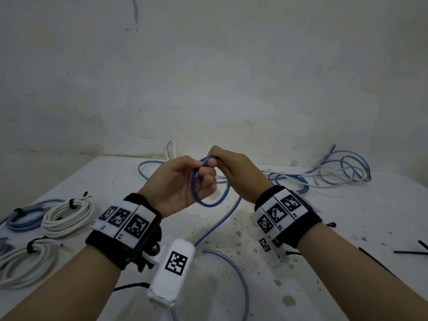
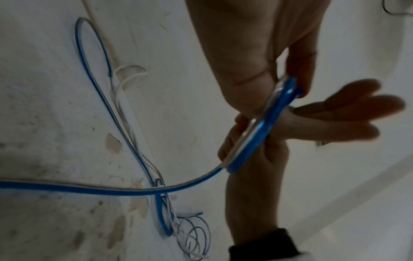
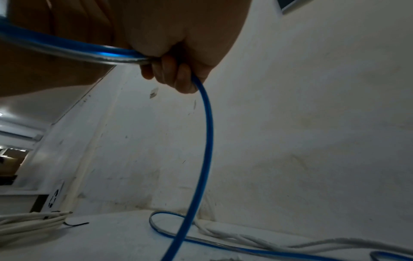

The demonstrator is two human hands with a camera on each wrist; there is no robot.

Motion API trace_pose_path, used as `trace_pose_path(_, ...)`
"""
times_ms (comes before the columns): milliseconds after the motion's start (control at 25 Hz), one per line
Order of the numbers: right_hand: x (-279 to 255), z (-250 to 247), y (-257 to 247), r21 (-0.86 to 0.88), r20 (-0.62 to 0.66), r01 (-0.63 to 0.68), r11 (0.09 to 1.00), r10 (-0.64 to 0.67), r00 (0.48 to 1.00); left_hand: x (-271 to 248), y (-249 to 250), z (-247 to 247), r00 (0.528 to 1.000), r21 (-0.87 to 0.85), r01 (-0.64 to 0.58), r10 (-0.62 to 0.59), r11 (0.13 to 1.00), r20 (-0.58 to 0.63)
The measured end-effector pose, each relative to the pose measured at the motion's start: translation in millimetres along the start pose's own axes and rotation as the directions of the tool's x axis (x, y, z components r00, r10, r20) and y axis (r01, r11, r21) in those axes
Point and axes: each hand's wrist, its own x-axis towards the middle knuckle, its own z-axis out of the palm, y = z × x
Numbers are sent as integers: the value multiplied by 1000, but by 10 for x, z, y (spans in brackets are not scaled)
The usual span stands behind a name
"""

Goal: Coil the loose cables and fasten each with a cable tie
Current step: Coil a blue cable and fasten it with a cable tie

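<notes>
I hold a small coil of blue cable (image 1: 209, 202) above the white table (image 1: 335, 228). My left hand (image 1: 203, 179) grips the coil's left side, with its fingers through the loop. My right hand (image 1: 214, 159) pinches the top of the coil. From the coil the loose tail (image 1: 220, 223) drops to the table and curves round near me. In the left wrist view the blue coil (image 2: 263, 123) sits between both hands. In the right wrist view my right fingers (image 3: 170, 70) curl round the blue cable (image 3: 208, 141), which hangs down from them.
Two tied white coils (image 1: 67, 214) (image 1: 25, 262) and a tied blue coil (image 1: 25, 218) lie at the left. A loose tangle of blue and white cables (image 1: 335, 172) lies at the back right by the wall. Black cable ties (image 1: 412, 251) lie at the right edge.
</notes>
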Motion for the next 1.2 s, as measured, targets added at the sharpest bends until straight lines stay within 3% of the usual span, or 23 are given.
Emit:
trace_pose_path(80,62,29,61,-17,7,24,1000,-24,1000,27,37,17,999,-45,43,-42,998,24)
trace_pose_path(200,46,33,260,101,31,-74,992,71,997,45,85,30,992,55,15,-8,998,-123)
trace_pose_path(320,-36,-62,442,347,-160,-120,930,184,970,-1,98,-2,985,86,-26,41,996,-170)
trace_pose_path(400,-49,-97,514,384,-173,-136,913,216,961,-9,68,11,985,92,-76,89,993,-147)
trace_pose_path(480,-42,-62,569,415,-60,-223,882,272,961,22,84,22,970,13,-209,209,978,-125)
trace_pose_path(600,-40,21,585,373,206,-394,840,339,918,63,269,4,894,-99,-447,442,889,-74)
trace_pose_path(720,-69,129,475,201,415,-456,867,346,842,83,455,25,812,85,-554,560,828,-166)
trace_pose_path(880,-136,212,339,225,612,-559,798,331,718,116,492,17,781,304,-509,581,805,-231)
trace_pose_path(960,-153,142,274,287,742,-611,738,232,629,148,412,-33,799,379,-464,563,801,-211)
trace_pose_path(1040,-171,83,178,305,801,-619,724,157,578,187,308,-117,822,499,-419,551,759,-147)
trace_pose_path(1120,-192,66,66,323,805,-627,709,143,576,227,191,-240,834,720,-328,545,611,-83)
trace_pose_path(1200,-201,73,-23,353,802,-666,657,153,577,244,57,-361,845,913,-182,533,365,-44)
